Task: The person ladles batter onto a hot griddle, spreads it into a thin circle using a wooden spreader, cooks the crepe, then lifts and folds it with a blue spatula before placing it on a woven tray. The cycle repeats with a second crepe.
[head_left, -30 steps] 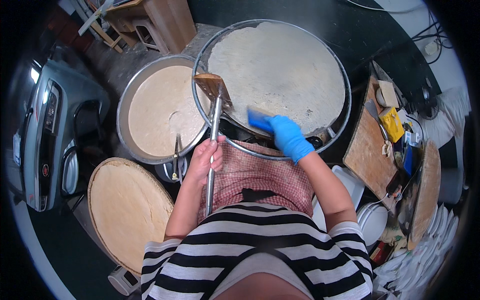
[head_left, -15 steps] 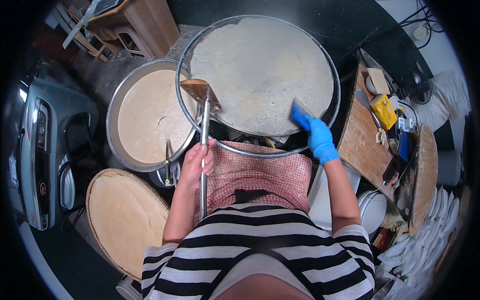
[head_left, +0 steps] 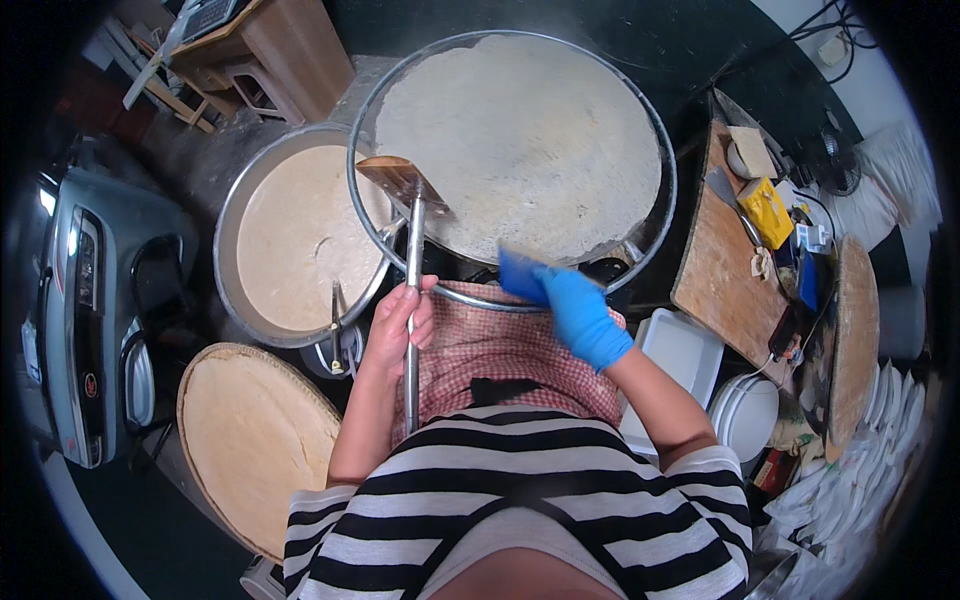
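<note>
My bare left hand grips the metal handle of a batter spreader. The spreader's curved wooden blade leans over the left rim of a large round griddle, whose surface carries a thin pale layer with a rough near edge. My right hand, in a blue glove, is closed on a flat blue scraper at the griddle's near edge. The scraper is slightly blurred. Left of the griddle stands a wide metal pot of beige batter, with a ladle dipping in at its near side.
A round board stacked with pale flatbread lies at the near left, beside a grey-green vehicle-like machine. To the right is a wooden board with a spatula and yellow packet. White trays and plastic bags sit nearer me.
My right hand has swept the scraper leftward and nearer to me, from the griddle's right side to its near middle edge. My left hand and the spreader have hardly moved.
</note>
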{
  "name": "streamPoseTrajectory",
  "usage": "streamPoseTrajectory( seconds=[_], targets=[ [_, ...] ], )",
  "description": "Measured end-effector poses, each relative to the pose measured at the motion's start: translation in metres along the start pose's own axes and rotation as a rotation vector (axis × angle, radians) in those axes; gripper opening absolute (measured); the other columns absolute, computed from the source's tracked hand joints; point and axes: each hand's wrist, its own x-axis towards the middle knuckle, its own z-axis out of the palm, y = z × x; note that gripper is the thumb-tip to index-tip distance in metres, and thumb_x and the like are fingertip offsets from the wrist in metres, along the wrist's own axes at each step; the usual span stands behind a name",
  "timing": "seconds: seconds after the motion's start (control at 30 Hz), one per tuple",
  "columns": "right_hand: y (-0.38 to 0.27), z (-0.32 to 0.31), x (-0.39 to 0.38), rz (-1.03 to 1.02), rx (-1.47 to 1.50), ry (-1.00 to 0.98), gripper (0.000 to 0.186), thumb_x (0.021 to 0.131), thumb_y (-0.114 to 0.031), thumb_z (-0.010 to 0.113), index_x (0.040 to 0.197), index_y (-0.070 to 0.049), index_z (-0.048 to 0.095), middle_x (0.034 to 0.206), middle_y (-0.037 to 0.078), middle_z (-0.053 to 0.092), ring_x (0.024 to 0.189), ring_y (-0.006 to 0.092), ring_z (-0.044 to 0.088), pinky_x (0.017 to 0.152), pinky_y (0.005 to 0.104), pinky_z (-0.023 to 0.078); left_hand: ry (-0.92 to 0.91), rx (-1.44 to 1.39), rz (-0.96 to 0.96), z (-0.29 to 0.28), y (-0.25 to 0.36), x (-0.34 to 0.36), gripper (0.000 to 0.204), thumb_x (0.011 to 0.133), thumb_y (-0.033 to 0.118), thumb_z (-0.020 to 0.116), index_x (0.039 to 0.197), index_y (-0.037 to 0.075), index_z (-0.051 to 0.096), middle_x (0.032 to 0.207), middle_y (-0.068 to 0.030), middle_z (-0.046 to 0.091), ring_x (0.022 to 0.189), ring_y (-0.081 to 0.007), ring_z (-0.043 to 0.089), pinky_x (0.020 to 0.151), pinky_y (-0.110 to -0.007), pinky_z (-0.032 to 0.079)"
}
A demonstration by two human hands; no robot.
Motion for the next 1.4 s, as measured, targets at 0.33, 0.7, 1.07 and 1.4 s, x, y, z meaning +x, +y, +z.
streamPoseTrajectory(
  seconds=[0.33, 0.7, 1.07, 1.4],
  targets=[
    [-0.03, 0.005, 0.016, -0.156, 0.031, -0.031, 0.031, 0.074, 0.001, 0.051, 0.105, -0.002, 0.052, 0.098, 0.019, 0.057, 0.089, 0.0355, 0.057, 0.077, 0.0405, 0.047, 0.014, 0.015, -0.015, 0.002, 0.001, 0.004, 0.03, 0.094, 0.026, 0.043, 0.113, 0.003, 0.05, 0.062, 0.0017, 0.04, 0.044, -0.0053, 0.036, 0.04, -0.019, 0.031],
    [0.0, -0.04, 0.014, -0.213, 0.256, 0.132, 0.049, 0.07, 0.01, 0.049, 0.116, -0.006, 0.05, 0.112, 0.019, 0.054, 0.101, 0.0366, 0.053, 0.088, 0.0395, 0.042, -0.085, 0.089, -0.134, 0.024, -0.002, 0.006, 0.031, 0.093, 0.025, 0.043, 0.113, 0.002, 0.05, 0.059, 0.0026, 0.039, 0.04, -0.0052, 0.034, 0.037, -0.018, 0.03],
    [0.111, -0.039, -0.005, 0.2, 0.013, 0.312, 0.035, 0.075, 0.002, 0.049, 0.109, -0.004, 0.054, 0.1, 0.021, 0.057, 0.092, 0.0381, 0.055, 0.08, 0.0419, 0.045, -0.047, 0.025, 0.016, 0.008, 0.01, -0.003, 0.03, 0.094, 0.024, 0.041, 0.113, 0.002, 0.049, 0.06, 0.0023, 0.037, 0.04, -0.0052, 0.034, 0.037, -0.019, 0.029],
    [0.035, -0.007, -0.031, 0.003, 0.032, 0.061, 0.04, 0.074, 0.0, 0.05, 0.113, -0.005, 0.05, 0.103, 0.019, 0.056, 0.091, 0.0357, 0.055, 0.08, 0.0409, 0.046, -0.031, 0.06, -0.013, 0.015, 0.006, 0.003, 0.029, 0.095, 0.025, 0.041, 0.112, 0.003, 0.05, 0.06, 0.0022, 0.038, 0.041, -0.0051, 0.034, 0.038, -0.018, 0.03]
  ],
)
